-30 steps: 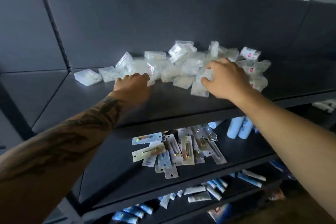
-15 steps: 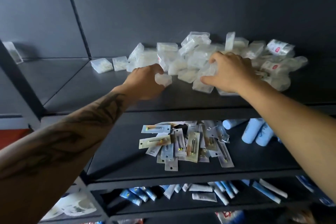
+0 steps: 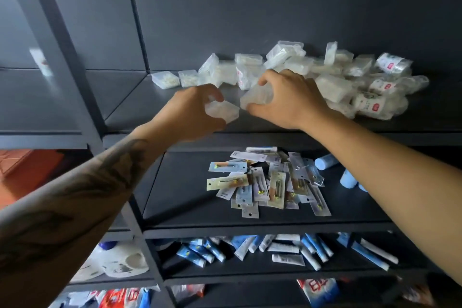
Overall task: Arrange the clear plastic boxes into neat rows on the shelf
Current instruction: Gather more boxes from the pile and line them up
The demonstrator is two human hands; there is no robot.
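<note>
Both hands are gripping one box each: left hand (image 3: pixel 192 110), nearer the two rowed boxes (image 3: pixel 176 79) lying up-left; right hand (image 3: pixel 282 100).

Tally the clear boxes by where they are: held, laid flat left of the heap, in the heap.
Held boxes: 2
Flat boxes: 2
Heap: too jumbled to count
Total counted: 4

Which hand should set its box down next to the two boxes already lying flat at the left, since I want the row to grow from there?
Left, probably. The left hand holds a box nearer the two flat boxes; the right hand grips another box beside the pile, farther right.
</note>
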